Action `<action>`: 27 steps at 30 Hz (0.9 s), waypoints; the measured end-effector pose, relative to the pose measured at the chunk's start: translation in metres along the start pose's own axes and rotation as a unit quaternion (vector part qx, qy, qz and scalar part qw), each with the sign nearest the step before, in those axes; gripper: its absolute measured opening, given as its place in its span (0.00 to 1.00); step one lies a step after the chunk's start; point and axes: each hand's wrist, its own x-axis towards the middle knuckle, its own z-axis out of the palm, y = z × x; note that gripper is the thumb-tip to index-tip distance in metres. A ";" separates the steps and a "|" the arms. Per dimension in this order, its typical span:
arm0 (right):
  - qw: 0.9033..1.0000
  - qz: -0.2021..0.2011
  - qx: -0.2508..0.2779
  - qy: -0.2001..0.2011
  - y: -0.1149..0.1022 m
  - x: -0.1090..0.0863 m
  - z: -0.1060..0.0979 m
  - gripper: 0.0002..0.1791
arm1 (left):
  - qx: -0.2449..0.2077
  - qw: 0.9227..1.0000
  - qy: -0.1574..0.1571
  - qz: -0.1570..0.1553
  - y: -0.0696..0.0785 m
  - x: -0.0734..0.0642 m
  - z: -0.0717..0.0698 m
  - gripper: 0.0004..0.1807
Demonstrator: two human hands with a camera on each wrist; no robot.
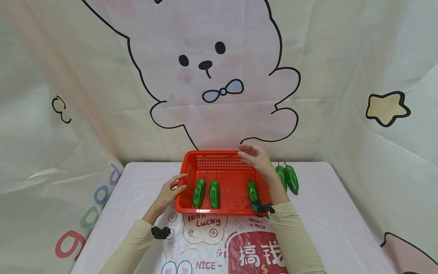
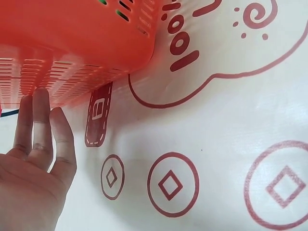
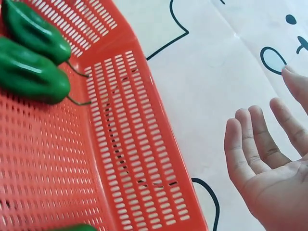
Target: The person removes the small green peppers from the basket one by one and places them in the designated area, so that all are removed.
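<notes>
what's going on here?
A person's bare left hand touches the left side of a red, rectangular, perforated plastic basket. The bare right hand is raised near the basket's far right corner, holding nothing. Inside are three long, glossy green peppers: two at the left and one at the right. Two more green peppers lie outside, right of the basket, on the white-covered table.

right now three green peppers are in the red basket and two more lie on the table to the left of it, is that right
The side is wrong: the two loose peppers lie on the table to the right of the red basket, as the head view shows. Three green peppers are in the basket, as you say.
</notes>
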 end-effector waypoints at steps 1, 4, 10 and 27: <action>1.000 -0.003 -0.004 -0.003 0.000 0.001 0.002 0.23 | -0.001 1.000 0.000 0.000 0.000 0.000 0.000 0.30; 1.000 -0.004 -0.012 -0.007 0.002 0.003 0.009 0.23 | -0.004 1.000 -0.001 -0.001 -0.001 0.001 0.000 0.30; 1.000 -0.004 -0.015 -0.011 0.009 0.008 0.019 0.22 | -0.004 1.000 0.001 -0.001 -0.003 0.002 -0.001 0.29; 0.984 0.031 -0.155 -0.081 0.045 0.018 0.046 0.28 | -0.021 1.000 -0.005 0.002 -0.003 0.000 -0.001 0.28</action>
